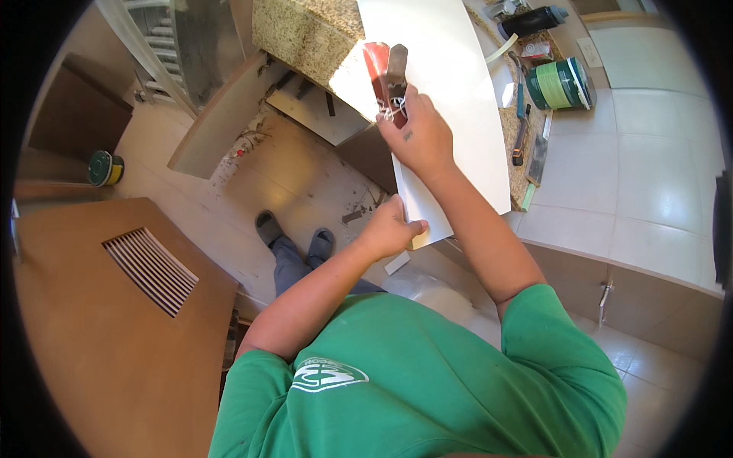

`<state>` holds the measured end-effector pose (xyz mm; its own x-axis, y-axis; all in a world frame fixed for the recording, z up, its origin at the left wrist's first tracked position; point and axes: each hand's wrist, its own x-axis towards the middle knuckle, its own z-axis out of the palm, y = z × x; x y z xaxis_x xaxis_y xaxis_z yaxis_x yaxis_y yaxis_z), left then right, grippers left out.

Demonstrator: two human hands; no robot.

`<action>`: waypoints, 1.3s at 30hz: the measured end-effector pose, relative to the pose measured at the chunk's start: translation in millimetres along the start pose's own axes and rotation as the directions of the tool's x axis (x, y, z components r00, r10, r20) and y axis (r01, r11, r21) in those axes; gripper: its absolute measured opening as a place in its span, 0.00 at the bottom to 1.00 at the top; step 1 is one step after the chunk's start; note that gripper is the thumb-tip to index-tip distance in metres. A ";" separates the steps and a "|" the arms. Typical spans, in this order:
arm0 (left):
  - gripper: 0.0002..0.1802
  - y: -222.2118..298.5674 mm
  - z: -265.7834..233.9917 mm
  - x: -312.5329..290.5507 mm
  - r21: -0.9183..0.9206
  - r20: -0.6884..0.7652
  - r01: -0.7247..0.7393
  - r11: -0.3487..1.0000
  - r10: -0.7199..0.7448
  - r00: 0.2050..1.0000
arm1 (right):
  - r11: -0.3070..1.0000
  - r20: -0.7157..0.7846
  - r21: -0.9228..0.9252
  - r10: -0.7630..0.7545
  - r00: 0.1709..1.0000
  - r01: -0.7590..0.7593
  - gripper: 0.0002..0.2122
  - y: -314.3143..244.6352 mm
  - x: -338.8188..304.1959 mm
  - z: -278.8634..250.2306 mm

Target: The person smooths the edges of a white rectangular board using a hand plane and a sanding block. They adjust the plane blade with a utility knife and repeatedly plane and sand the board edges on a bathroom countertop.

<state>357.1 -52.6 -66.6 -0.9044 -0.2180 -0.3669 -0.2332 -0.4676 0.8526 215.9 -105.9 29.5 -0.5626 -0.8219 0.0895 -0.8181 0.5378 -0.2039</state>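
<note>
A long white board lies across the speckled stone counter, its near end sticking out toward me. My left hand is closed round the board's near left corner, thumb on top. On the board's left edge rests a small red hand plane with a grey metal lever. My right hand grips the plane from its near end, fingers partly hidden. Thin white curled shavings sit in the plane's middle.
Right of the board stand a green tub, a black bottle and a utility knife. An open cabinet door juts out below the counter. At left are a wooden door and a small green tub. Debris lies on the floor.
</note>
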 end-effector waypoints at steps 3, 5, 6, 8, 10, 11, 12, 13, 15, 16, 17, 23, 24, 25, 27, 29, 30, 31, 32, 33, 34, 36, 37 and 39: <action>0.25 8.1 -2.5 -2.0 -0.057 0.049 0.080 0.995 -0.077 0.996 | 0.999 -0.044 0.038 -0.012 0.999 0.014 0.28 3.9 -13.6 -0.3; 0.27 17.6 -4.3 -4.7 -0.120 0.107 0.080 0.990 -0.068 0.992 | 0.998 -0.017 0.062 0.016 1.000 -0.015 0.28 4.6 -14.6 -1.3; 0.28 22.8 -5.8 -6.6 -0.137 0.135 0.120 0.983 -0.101 0.986 | 0.997 -0.032 0.078 0.013 0.999 -0.011 0.28 4.3 -14.3 -1.9; 0.30 34.1 -12.1 -8.9 -0.142 0.207 0.164 0.976 -0.133 0.969 | 0.996 -0.035 0.087 0.033 0.999 -0.030 0.28 3.0 -14.6 -3.2; 0.30 44.7 -23.0 -12.9 -0.136 0.249 0.255 0.957 -0.216 0.944 | 0.995 -0.020 0.085 0.054 0.998 -0.052 0.28 1.7 -14.7 -4.2; 0.29 51.1 -33.9 -16.3 -0.133 0.257 0.302 0.944 -0.261 0.930 | 0.995 -0.016 0.084 0.054 0.998 -0.052 0.30 1.2 -15.6 -4.8; 0.28 57.9 -46.8 -20.7 -0.144 0.288 0.344 0.928 -0.293 0.912 | 0.994 -0.012 0.091 0.059 0.998 -0.058 0.30 0.8 -15.4 -5.3; 0.25 67.7 -65.1 -25.1 -0.180 0.174 0.404 0.897 -0.376 0.910 | 0.993 -0.004 0.096 0.069 0.998 -0.069 0.31 0.1 -15.8 -5.8; 0.21 100.8 -108.1 -17.5 0.111 -0.163 0.214 0.971 -0.195 0.967 | 0.991 0.009 0.099 0.093 0.996 -0.094 0.32 -1.7 -14.9 -7.4; 0.15 123.0 -128.7 -4.8 0.347 -0.259 -0.046 0.937 0.143 0.955 | 0.989 0.015 0.098 0.108 0.994 -0.109 0.32 -3.1 -14.9 -8.6; 0.10 151.8 -150.6 18.9 0.501 -0.253 -0.248 0.829 0.414 0.874 | 0.987 0.022 0.095 0.126 0.992 -0.127 0.33 -4.7 -13.9 -9.7; 0.48 296.5 -184.1 249.6 0.955 0.283 -0.294 -0.049 0.461 0.841 | 0.963 0.060 0.014 0.268 0.962 -0.269 0.29 -18.2 -3.9 -12.3; 0.57 299.7 -178.0 274.8 0.957 0.284 -0.245 -0.153 0.349 0.893 | 0.959 0.049 0.000 0.283 0.958 -0.283 0.28 -20.3 0.3 -11.4; 0.56 296.8 -174.7 290.5 0.960 0.264 -0.215 -0.177 0.332 0.905 | 0.957 0.043 -0.002 0.291 0.956 -0.291 0.27 -22.1 5.2 -9.8; 0.56 287.3 -160.2 309.1 0.957 0.236 -0.167 -0.237 0.301 0.924 | 0.954 -0.006 0.004 0.301 0.954 -0.301 0.25 -25.5 13.0 -5.8; 0.56 274.0 -152.8 307.5 0.948 0.251 -0.169 -0.268 0.311 0.917 | 0.945 0.020 -0.004 0.326 0.945 -0.326 0.25 -26.4 18.9 -2.4; 0.56 270.2 -151.0 304.3 0.944 0.254 -0.161 -0.287 0.324 0.912 | 0.942 0.034 -0.002 0.334 0.942 -0.335 0.24 -26.0 21.4 -1.0; 0.57 269.9 -148.9 303.1 0.940 0.245 -0.145 -0.309 0.316 0.916 | 0.939 0.026 -0.026 0.342 0.939 -0.342 0.24 -25.9 22.1 0.6; 0.56 269.1 -148.3 300.9 0.939 0.248 -0.139 -0.315 0.337 0.908 | 0.942 -0.003 -0.020 0.336 0.942 -0.336 0.24 -25.3 22.3 1.5; 0.56 268.2 -146.8 299.6 0.937 0.255 -0.139 -0.322 0.355 0.899 | 0.939 -0.005 -0.018 0.342 0.940 -0.342 0.24 -24.4 21.4 2.7; 0.55 267.9 -146.8 298.7 0.937 0.254 -0.131 -0.325 0.372 0.893 | 0.942 -0.014 -0.018 0.335 0.942 -0.336 0.24 -24.2 19.5 3.7; 0.54 267.8 -148.7 297.6 0.935 0.267 -0.143 -0.326 0.377 0.887 | 0.934 -0.028 -0.007 0.357 0.934 -0.357 0.23 -25.2 14.8 5.9; 0.54 267.1 -149.0 298.2 0.933 0.277 -0.153 -0.324 0.382 0.882 | 0.934 -0.051 -0.010 0.357 0.933 -0.358 0.23 -26.0 11.9 6.9; 0.54 267.5 -149.6 299.3 0.933 0.273 -0.155 -0.325 0.357 0.893 | 0.928 -0.052 -0.007 0.373 0.926 -0.374 0.22 -26.3 4.9 7.3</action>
<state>77.5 -371.1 -4.0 -0.9887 -0.1281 0.0785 -0.1175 0.9849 0.1270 235.5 -125.5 28.2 -0.8324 -0.5512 0.0579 -0.5494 0.8071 -0.2161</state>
